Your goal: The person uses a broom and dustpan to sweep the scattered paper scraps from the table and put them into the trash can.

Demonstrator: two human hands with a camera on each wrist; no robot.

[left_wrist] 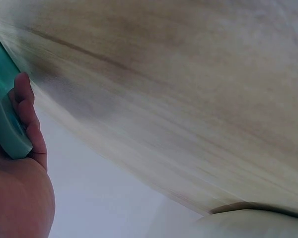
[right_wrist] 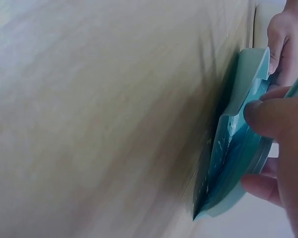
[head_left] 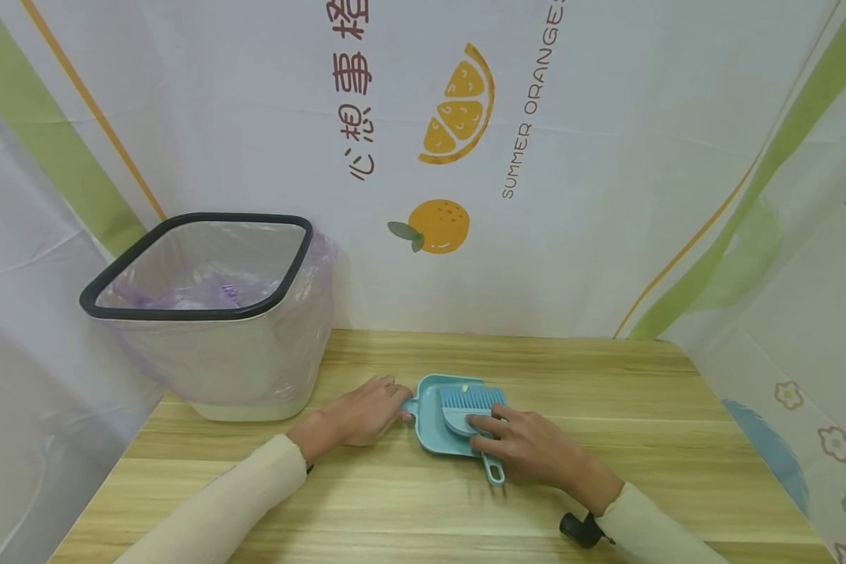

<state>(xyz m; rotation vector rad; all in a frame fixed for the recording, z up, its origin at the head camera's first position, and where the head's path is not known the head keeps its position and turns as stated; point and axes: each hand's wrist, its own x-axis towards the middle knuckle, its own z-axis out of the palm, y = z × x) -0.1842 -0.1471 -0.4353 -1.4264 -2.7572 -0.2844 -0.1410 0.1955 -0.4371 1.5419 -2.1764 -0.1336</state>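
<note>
A light blue dustpan (head_left: 428, 429) lies on the wooden table, its handle pointing left. My left hand (head_left: 371, 411) grips that handle; the left wrist view shows fingers curled around the handle end (left_wrist: 12, 134). Over the pan is a small light blue brush (head_left: 465, 401), bristles toward the back and its looped handle (head_left: 493, 470) toward me. My right hand (head_left: 529, 445) holds the brush by its body, with thumb and fingers on either side in the right wrist view. A small pale scrap (head_left: 464, 388) shows at the bristles. The right hand partly hides the pan's right side.
A white bin (head_left: 233, 368) with a black rim and a purplish bag liner stands at the table's back left. Behind the wooden table (head_left: 578, 384) hangs a white curtain (head_left: 571, 258) printed with oranges. A black device (head_left: 580, 530) sits at my right wrist.
</note>
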